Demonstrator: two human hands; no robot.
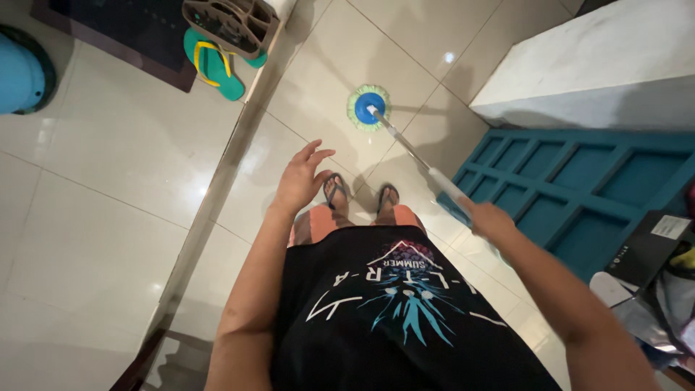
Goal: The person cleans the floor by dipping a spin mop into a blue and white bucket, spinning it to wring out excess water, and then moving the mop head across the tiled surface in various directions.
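Observation:
My right hand grips the upper end of a mop handle, a silver pole with a white and blue grip. The pole slants away to a round mop head, blue in the middle with a pale green fringe, resting on the glossy cream floor tiles. My left hand hangs free in front of my body, fingers spread, holding nothing. Both my feet in sandals stand on the tiles just below the mop head.
A teal panelled board lies on the floor at right, beside a white block. Green flip-flops and a brown plastic crate sit at the top by a dark mat. A blue tub is at far left. Clutter fills the lower right.

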